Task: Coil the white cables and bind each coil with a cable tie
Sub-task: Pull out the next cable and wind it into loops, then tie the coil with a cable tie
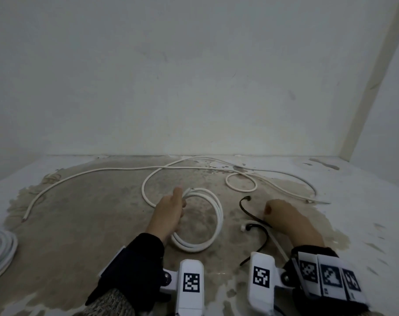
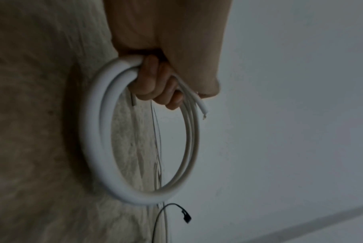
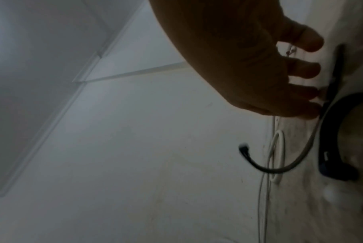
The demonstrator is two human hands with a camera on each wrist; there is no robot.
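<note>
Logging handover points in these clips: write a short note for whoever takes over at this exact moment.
Left hand grips the white coil at its top, holding the loops together; no tie on it yet.
Right hand is down on the floor at the black cable ties; fingers at one, but whether it is pinched is unclear.
Loose white cables lie uncoiled across the floor behind. Another white coil sits at the far left edge; its tie, if any, is not visible.
Left: tie the held coil, then coil and tie the loose cables.

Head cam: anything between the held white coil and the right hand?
Two black cable ties lie between the coil and the right hand, in the head view.
</note>
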